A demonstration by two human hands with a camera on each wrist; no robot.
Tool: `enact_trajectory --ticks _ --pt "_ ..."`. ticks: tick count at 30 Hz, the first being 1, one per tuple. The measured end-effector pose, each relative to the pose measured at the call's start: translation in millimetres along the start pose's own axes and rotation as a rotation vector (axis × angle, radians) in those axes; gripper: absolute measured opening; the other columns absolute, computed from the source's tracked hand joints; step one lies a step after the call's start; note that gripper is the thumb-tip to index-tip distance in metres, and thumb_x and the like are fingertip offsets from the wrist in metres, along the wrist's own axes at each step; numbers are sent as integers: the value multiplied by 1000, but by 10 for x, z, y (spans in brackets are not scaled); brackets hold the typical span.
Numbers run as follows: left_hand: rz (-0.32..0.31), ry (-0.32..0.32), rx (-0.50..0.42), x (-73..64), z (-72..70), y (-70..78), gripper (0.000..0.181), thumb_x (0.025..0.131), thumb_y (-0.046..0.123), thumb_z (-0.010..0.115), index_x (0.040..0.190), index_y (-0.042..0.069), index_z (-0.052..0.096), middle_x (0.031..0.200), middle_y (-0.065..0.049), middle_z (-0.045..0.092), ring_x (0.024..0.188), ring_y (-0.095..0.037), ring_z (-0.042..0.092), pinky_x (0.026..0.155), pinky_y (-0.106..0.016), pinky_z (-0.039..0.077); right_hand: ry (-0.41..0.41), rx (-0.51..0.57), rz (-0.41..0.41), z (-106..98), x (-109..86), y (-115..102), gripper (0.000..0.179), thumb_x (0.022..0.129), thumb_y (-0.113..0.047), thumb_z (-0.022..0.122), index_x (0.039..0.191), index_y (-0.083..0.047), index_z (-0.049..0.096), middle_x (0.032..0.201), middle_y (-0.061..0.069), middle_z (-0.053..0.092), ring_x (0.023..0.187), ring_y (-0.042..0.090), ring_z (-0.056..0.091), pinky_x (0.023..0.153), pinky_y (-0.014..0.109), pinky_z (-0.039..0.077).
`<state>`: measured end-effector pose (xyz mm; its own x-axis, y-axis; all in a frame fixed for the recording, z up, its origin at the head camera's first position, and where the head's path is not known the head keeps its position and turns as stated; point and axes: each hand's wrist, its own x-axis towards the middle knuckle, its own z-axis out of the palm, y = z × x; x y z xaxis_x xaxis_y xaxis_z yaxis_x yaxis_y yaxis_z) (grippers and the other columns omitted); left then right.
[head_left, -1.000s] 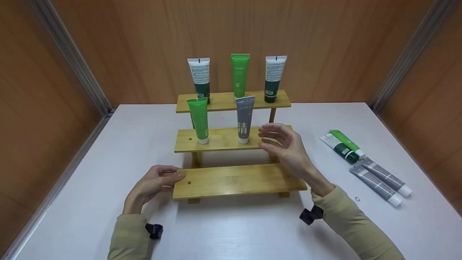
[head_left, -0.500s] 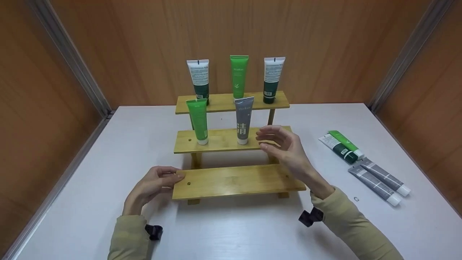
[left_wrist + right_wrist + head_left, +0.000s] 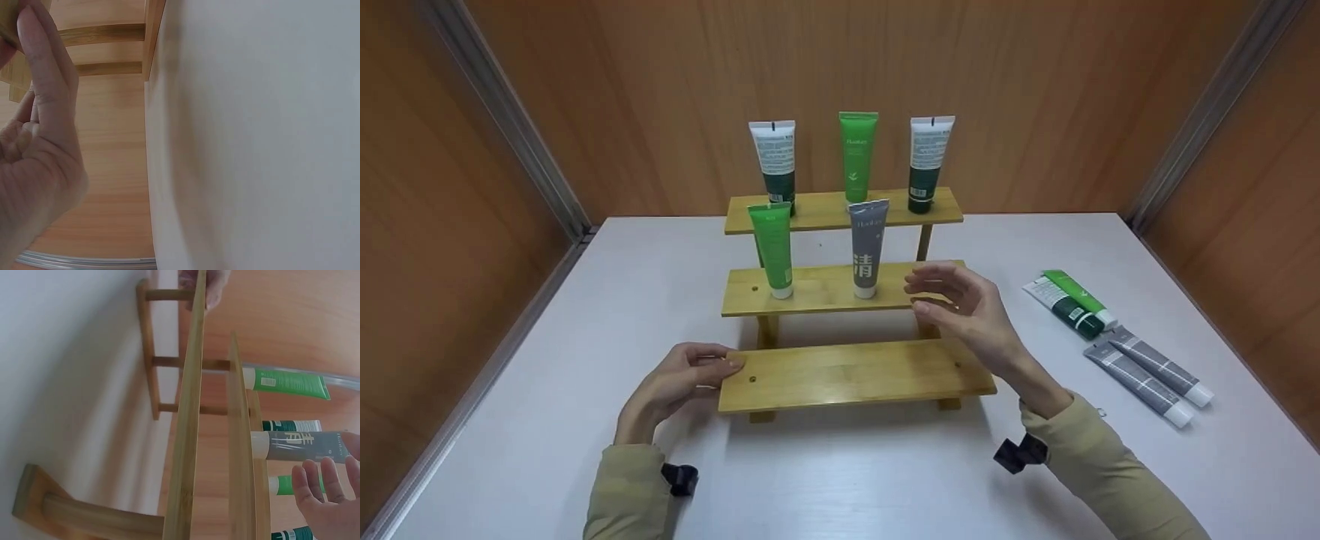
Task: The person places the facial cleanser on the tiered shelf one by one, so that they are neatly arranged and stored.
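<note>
White table [image 3: 840, 480], right hand [image 3: 971, 315] near grey tube [image 3: 868, 244] with “清”.

A white table [image 3: 847, 480] bears a three-tiered light-brown wooden stand [image 3: 847, 375] and, alongside, two grey tubes [image 3: 1134, 381], one bright-green tube [image 3: 1078, 292] and one white-and-dark-green tube [image 3: 1062, 306].
</note>
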<state>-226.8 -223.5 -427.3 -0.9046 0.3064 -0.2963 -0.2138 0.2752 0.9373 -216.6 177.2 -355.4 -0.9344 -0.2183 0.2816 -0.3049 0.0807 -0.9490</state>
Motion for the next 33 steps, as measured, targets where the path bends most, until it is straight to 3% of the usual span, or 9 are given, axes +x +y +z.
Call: enact_trajectory --ticks 6,11,20,27,29,33 --pt "4 -5 -10 -8 -6 -7 43 93 25 72 124 -5 62 102 0 74 90 -13 71 81 -30 61 -5 -33 25 -88 -72 9 43 93 0 68 134 0 55 130 13 62 122 16 62 107 26 50" --pt "6 -6 -7 -14 -2 3 42 93 25 72 123 -4 63 103 0 74 91 -13 71 82 -30 61 -14 -51 7 -162 -128 18 43 92 1 69 133 1 55 130 15 62 121 15 63 108 34 51" --pt "-2 3 -12 -1 18 15 48 93 25 73 127 -7 59 102 0 74 91 -13 72 82 -30 61 -35 -97 -48 -422 -241 134 44 90 6 69 132 7 55 125 4 64 118 16 64 101 24 54" --pt "-6 12 0 -5 3 -2 49 93 28 73 126 -6 60 103 -1 74 92 -13 72 84 -32 61 -61 -171 -96 -729 -284 320 42 89 6 70 130 7 57 124 18 63 114 12 65 99 24 55" --pt "1 4 -4 -9 -1 -5 46 93 27 73 124 -5 61 102 0 74 93 -13 72 84 -32 61 -61 -223 -113 -840 -290 380 42 89 6 70 129 6 58 123 13 65 113 10 65 98 22 55" --pt "7 -4 -13 -16 -8 -3 42 93 26 72 122 -3 62 102 1 74 93 -13 72 84 -32 61 -46 -307 -140 -1099 -295 522 41 87 9 71 127 8 59 119 -9 66 110 6 65 95 18 55"
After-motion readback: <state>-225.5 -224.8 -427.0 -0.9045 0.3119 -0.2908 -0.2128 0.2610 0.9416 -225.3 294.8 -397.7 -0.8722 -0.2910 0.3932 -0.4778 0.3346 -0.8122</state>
